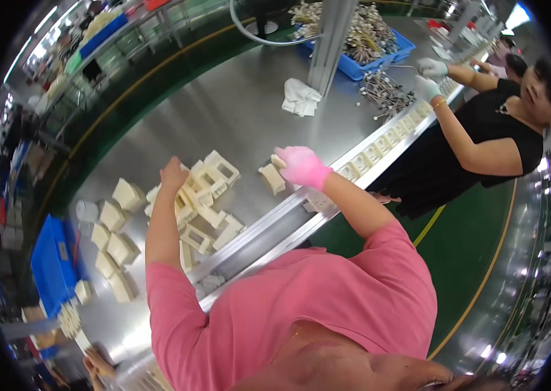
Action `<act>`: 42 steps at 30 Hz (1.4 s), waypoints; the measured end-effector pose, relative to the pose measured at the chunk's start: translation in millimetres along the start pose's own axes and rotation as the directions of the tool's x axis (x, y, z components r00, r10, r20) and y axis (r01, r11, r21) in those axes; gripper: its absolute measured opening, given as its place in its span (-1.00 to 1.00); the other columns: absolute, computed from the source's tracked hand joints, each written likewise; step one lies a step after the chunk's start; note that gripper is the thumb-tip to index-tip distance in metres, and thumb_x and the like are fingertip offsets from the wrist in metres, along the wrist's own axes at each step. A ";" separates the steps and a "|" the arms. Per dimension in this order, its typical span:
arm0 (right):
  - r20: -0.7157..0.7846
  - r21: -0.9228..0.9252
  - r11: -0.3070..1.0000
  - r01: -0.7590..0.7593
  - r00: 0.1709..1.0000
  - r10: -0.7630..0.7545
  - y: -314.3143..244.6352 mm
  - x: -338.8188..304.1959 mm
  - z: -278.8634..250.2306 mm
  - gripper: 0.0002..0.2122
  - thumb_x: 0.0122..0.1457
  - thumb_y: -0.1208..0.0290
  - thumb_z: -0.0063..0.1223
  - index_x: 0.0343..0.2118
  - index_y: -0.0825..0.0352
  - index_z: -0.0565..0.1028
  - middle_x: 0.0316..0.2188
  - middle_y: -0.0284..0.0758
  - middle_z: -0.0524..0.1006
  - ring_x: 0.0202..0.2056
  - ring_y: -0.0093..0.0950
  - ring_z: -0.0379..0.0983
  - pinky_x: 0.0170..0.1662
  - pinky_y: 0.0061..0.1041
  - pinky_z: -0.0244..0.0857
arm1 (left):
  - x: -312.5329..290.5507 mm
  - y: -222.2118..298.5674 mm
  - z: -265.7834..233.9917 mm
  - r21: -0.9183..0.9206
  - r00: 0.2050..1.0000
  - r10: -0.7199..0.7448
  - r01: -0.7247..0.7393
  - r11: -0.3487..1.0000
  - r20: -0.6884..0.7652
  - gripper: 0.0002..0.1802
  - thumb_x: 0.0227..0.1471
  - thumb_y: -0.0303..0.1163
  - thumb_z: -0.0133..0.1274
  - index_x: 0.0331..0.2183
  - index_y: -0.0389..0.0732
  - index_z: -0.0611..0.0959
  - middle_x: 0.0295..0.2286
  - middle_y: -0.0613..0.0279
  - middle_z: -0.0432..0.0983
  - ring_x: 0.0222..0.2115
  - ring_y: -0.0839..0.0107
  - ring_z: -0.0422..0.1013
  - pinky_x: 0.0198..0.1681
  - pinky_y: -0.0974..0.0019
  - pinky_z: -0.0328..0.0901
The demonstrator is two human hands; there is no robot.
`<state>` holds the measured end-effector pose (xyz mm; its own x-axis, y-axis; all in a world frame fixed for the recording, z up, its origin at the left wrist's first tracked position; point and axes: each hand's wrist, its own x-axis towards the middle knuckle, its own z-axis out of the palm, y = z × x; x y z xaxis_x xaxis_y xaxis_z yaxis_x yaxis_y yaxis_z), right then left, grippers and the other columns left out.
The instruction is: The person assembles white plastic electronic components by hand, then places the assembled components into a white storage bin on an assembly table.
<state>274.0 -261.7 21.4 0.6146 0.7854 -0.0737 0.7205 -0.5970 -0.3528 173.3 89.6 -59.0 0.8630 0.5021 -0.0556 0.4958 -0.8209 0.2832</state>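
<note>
My right hand [303, 167], in a pink-and-white glove, is closed at the fingertips on a small cream plastic part [271, 178] above the metal table. To the left, my bare left hand [174, 174] reaches down at the back of a heap of cream plastic frames [207, 189]. Its fingers look curled; whatever they grip is hidden among the parts. Several of these frames have rectangular openings and lie jumbled together. Farther left, blocky cream plastic covers [121, 248] are spread out in loose rows.
A conveyor channel [380, 151] with cream parts runs along the table's near edge. A white cloth [301, 98] lies by a metal post [331, 49]. Behind it stands a blue tray [406, 49] heaped with wired parts. A gloved co-worker [484, 124] works at right; a blue bin [54, 264] is at left.
</note>
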 end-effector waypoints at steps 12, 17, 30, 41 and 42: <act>0.108 -0.265 0.926 -0.269 0.946 0.306 45.2 65.6 88.1 -0.64 0.04 0.17 -0.13 -0.24 0.39 0.35 -0.39 -0.23 0.47 -0.33 -0.33 0.45 -0.34 -0.40 0.29 | -68.2 82.6 -68.0 -0.817 0.966 0.177 -0.255 0.518 -0.189 -0.72 -0.26 -0.64 -0.05 -0.35 -0.23 0.46 -0.49 0.31 0.40 -0.46 0.48 0.32 -0.40 0.43 0.26; 0.134 -0.357 0.904 -0.234 0.945 0.298 19.2 52.4 52.8 -0.66 0.01 0.18 -0.09 -0.22 0.32 0.39 -0.47 -0.20 0.49 -0.32 -0.35 0.45 -0.32 -0.39 0.29 | -99.6 115.7 -44.0 -0.992 0.994 0.105 -0.049 0.114 -0.037 -0.44 -0.21 -0.74 -0.18 -0.08 -0.15 0.39 -0.31 0.28 0.38 -0.29 0.47 0.35 -0.28 0.45 0.30; 0.237 0.871 0.441 -0.219 0.971 0.013 -28.6 -11.1 10.3 -0.84 -0.02 0.32 -0.05 -0.58 0.30 0.36 -0.77 -0.41 0.34 -0.72 -0.62 0.29 -0.64 -0.64 0.12 | -143.3 176.1 7.4 -0.981 0.987 -0.037 0.161 0.112 0.158 -0.69 0.04 -0.24 -0.17 -0.22 -0.22 0.29 -0.35 0.20 0.33 -0.32 0.44 0.31 -0.23 0.37 0.23; -0.470 0.359 0.922 0.142 0.881 0.047 -67.8 -25.7 42.2 -0.85 -0.02 0.34 -0.01 -0.42 0.27 0.38 -0.58 -0.18 0.44 -0.53 -0.21 0.40 -0.48 -0.36 0.28 | -145.0 163.2 25.0 -0.972 0.998 0.052 -0.053 0.229 -0.043 -0.61 0.11 -0.18 -0.31 -0.13 -0.25 0.24 -0.27 0.13 0.30 -0.22 0.40 0.23 -0.16 0.40 0.14; -0.464 0.361 0.919 0.160 0.886 0.028 -67.1 -26.0 42.7 -0.85 -0.03 0.35 -0.01 -0.41 0.27 0.38 -0.59 -0.18 0.44 -0.52 -0.21 0.40 -0.48 -0.36 0.28 | -145.1 163.5 24.4 -0.970 0.997 0.061 -0.056 0.237 -0.043 -0.62 0.11 -0.18 -0.32 -0.13 -0.25 0.25 -0.26 0.13 0.29 -0.21 0.42 0.22 -0.14 0.41 0.13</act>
<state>196.0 -235.1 7.3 0.7134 0.6029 0.3572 0.6441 -0.3635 -0.6730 131.5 -124.0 -27.9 0.8867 0.4624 0.0026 -0.0244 0.0412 0.9989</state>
